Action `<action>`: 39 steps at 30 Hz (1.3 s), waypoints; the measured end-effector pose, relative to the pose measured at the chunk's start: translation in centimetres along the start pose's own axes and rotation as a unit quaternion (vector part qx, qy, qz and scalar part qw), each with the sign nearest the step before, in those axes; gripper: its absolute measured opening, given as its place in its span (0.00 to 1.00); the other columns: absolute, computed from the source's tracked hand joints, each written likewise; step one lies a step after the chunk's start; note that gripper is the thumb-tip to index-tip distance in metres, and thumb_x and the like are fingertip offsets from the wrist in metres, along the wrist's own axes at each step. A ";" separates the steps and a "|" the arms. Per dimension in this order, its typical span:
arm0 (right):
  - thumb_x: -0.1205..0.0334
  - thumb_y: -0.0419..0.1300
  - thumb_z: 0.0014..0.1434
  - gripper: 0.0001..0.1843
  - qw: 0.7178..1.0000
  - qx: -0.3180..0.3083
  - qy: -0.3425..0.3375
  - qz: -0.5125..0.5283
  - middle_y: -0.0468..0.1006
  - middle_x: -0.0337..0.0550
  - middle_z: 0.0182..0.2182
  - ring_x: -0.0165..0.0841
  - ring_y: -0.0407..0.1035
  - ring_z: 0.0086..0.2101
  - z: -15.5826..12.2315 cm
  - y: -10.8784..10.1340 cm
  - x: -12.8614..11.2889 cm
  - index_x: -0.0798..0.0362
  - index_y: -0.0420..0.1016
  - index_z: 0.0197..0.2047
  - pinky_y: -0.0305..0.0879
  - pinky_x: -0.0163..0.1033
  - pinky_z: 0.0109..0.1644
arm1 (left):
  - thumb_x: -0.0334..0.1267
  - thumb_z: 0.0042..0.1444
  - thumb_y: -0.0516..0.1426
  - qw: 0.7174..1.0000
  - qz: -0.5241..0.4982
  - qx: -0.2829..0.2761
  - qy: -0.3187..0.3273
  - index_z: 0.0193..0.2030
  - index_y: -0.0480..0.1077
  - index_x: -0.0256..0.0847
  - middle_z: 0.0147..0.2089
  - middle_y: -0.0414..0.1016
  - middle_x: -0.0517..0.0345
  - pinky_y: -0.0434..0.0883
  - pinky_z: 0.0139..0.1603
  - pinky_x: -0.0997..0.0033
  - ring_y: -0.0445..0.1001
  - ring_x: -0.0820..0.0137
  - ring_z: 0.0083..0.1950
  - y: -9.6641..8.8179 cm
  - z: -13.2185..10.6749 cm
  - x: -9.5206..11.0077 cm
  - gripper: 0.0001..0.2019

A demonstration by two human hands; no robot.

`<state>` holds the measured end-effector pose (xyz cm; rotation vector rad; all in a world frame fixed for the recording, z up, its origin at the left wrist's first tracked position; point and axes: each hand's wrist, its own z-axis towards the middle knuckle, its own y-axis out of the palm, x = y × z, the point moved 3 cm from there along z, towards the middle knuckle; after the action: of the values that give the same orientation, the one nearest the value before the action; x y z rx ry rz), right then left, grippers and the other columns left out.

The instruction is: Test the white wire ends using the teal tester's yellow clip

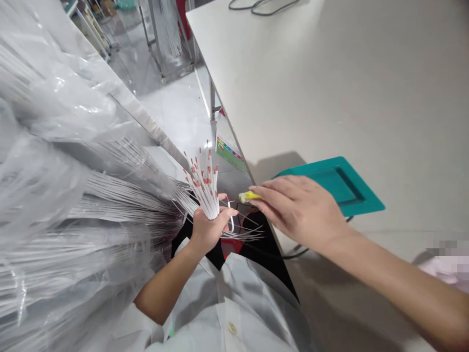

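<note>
My left hand is closed around a bundle of white wires, whose reddish-brown tips fan out upward. One bent white wire with a red end stands apart by the fingertips of that hand. Between the thumb and fingers of my right hand is a small yellow stick-like thing with a pale end; its exact kind does not show. It points left toward the bundle, with a gap between them. A flat teal tray lies on the table, partly hidden behind my right hand.
Long bundles of white wires, many under clear plastic sheeting, fill the left side. The pale table takes up the right, with a dark cable at its far edge. A wheeled metal rack stands beyond on the floor.
</note>
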<state>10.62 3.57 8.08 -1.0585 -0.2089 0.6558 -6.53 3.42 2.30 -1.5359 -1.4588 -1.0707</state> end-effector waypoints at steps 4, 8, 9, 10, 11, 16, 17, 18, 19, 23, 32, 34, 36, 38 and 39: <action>0.67 0.56 0.59 0.10 0.950 0.050 0.151 0.269 0.79 0.48 0.36 0.33 0.73 0.37 -1.0 1.6 -1.9 0.54 0.76 0.42 0.70 0.39 0.41 | 0.40 0.48 0.61 0.998 -0.042 -0.032 0.028 0.31 0.70 0.36 0.21 0.73 0.61 0.59 0.18 0.78 0.62 0.80 0.17 -0.7 -0.6 0.5 0.09; 0.61 0.61 0.55 0.09 0.810 0.022 0.280 0.515 0.79 0.43 0.32 0.31 0.73 0.31 -1.4 4.1 -2.8 0.48 0.79 0.41 0.72 0.37 0.33 | 0.39 0.49 0.61 0.991 -0.066 -0.107 0.036 0.29 0.69 0.36 0.17 0.69 0.63 0.60 0.20 0.78 0.63 0.79 0.17 -1.1 -1.3 0.7 0.08; 0.60 0.63 0.54 0.09 0.771 0.013 0.296 0.563 0.78 0.42 0.31 0.30 0.72 0.29 -1.4 4.5 -2.9 0.47 0.80 0.39 0.71 0.35 0.30 | 0.39 0.49 0.61 0.990 -0.073 -0.120 0.030 0.30 0.69 0.36 0.17 0.69 0.63 0.60 0.20 0.78 0.63 0.79 0.17 -1.1 -1.4 0.6 0.08; 0.59 0.64 0.52 0.08 0.737 0.009 0.309 0.601 0.78 0.42 0.31 0.29 0.72 0.28 -1.5 4.9 -3.0 0.45 0.80 0.38 0.70 0.34 0.28 | 0.39 0.48 0.61 0.988 -0.079 -0.131 0.024 0.30 0.69 0.36 0.17 0.69 0.63 0.60 0.19 0.78 0.63 0.78 0.17 -1.2 -1.5 0.6 0.09; 0.59 0.65 0.50 0.08 0.709 0.009 0.318 0.629 0.77 0.41 0.32 0.28 0.71 0.28 -1.6 5.1 -3.1 0.44 0.81 0.36 0.70 0.33 0.27 | 0.40 0.48 0.61 0.987 -0.084 -0.139 0.019 0.30 0.69 0.36 0.17 0.69 0.63 0.59 0.19 0.78 0.63 0.78 0.16 -1.2 -1.5 0.5 0.09; 0.60 0.68 0.47 0.04 0.623 0.004 0.351 0.699 0.73 0.39 0.31 0.23 0.68 0.23 -2.5 6.1 -3.7 0.45 0.81 0.31 0.67 0.30 0.24 | 0.39 0.46 0.62 0.980 -0.089 -0.175 0.011 0.28 0.70 0.35 0.21 0.72 0.59 0.57 0.17 0.79 0.61 0.81 0.16 -1.1 -1.9 0.5 0.09; 0.59 0.68 0.46 0.04 0.600 -0.001 0.363 0.713 0.72 0.38 0.30 0.21 0.66 0.21 -2.6 6.2 -3.9 0.46 0.81 0.29 0.66 0.30 0.23 | 0.39 0.46 0.62 0.980 -0.091 -0.178 0.008 0.28 0.70 0.35 0.21 0.72 0.60 0.57 0.17 0.79 0.61 0.81 0.16 -1.1 -1.9 0.5 0.09; 0.58 0.69 0.45 0.04 0.575 -0.005 0.377 0.726 0.72 0.38 0.29 0.20 0.65 0.20 -2.7 6.4 -4.1 0.47 0.81 0.28 0.65 0.29 0.23 | 0.39 0.46 0.62 0.980 -0.094 -0.177 0.003 0.29 0.71 0.35 0.21 0.72 0.60 0.57 0.16 0.79 0.60 0.81 0.16 -1.1 -2.0 0.4 0.09; 0.58 0.70 0.44 0.05 0.550 -0.007 0.393 0.737 0.72 0.37 0.28 0.19 0.64 0.19 -2.7 6.4 -4.2 0.47 0.81 0.27 0.64 0.29 0.22 | 0.39 0.47 0.61 0.980 -0.096 -0.174 -0.001 0.29 0.71 0.35 0.21 0.71 0.60 0.57 0.16 0.79 0.60 0.81 0.16 -1.2 -2.1 0.3 0.09; 0.56 0.70 0.43 0.07 0.520 0.013 0.431 0.737 0.69 0.35 0.21 0.19 0.59 0.16 -2.3 5.7 -4.0 0.48 0.81 0.28 0.58 0.27 0.16 | 0.40 0.46 0.61 0.983 -0.078 -0.163 -0.022 0.28 0.72 0.34 0.19 0.69 0.61 0.56 0.16 0.78 0.58 0.81 0.16 -1.4 -2.2 -0.2 0.10; 0.61 0.63 0.52 0.08 0.759 0.055 0.373 0.531 0.76 0.40 0.31 0.22 0.61 0.17 -2.4 4.8 -2.8 0.48 0.79 0.38 0.62 0.32 0.18 | 0.41 0.47 0.61 0.999 0.005 -0.039 -0.034 0.33 0.76 0.33 0.21 0.69 0.61 0.61 0.19 0.77 0.63 0.79 0.18 -1.6 -1.6 -0.9 0.12; 0.61 0.63 0.52 0.06 0.798 0.033 0.327 0.505 0.77 0.41 0.29 0.27 0.67 0.22 -1.9 4.7 -3.3 0.49 0.79 0.35 0.66 0.35 0.24 | 0.41 0.47 0.61 0.996 0.028 -0.081 -0.009 0.30 0.75 0.34 0.20 0.68 0.61 0.61 0.20 0.77 0.63 0.78 0.19 -1.1 -1.7 -0.8 0.10; 0.62 0.64 0.51 0.02 0.823 0.029 0.291 0.488 0.77 0.41 0.27 0.30 0.69 0.27 -1.5 4.5 -3.7 0.50 0.78 0.31 0.68 0.37 0.29 | 0.40 0.48 0.60 0.992 0.037 -0.119 0.011 0.27 0.72 0.35 0.19 0.66 0.63 0.61 0.21 0.78 0.63 0.77 0.21 -0.6 -1.8 -0.9 0.09; 0.63 0.64 0.51 0.02 0.838 0.023 0.286 0.464 0.76 0.41 0.25 0.31 0.69 0.27 -1.5 4.4 -3.8 0.51 0.76 0.28 0.67 0.37 0.30 | 0.40 0.48 0.60 0.989 0.044 -0.143 0.020 0.25 0.70 0.36 0.18 0.64 0.64 0.61 0.22 0.78 0.63 0.77 0.21 -0.2 -1.9 -1.1 0.09; 0.63 0.63 0.52 0.04 0.842 0.022 0.293 0.453 0.75 0.40 0.25 0.31 0.68 0.26 -1.6 4.4 -3.7 0.51 0.75 0.27 0.66 0.37 0.29 | 0.40 0.48 0.60 0.988 0.046 -0.149 0.017 0.25 0.69 0.36 0.18 0.64 0.64 0.62 0.22 0.77 0.63 0.77 0.21 -0.1 -1.9 -1.2 0.09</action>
<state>6.65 1.62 4.09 -1.2457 0.8994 1.1240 -6.77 1.22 1.87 -1.7632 -1.2331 -1.2965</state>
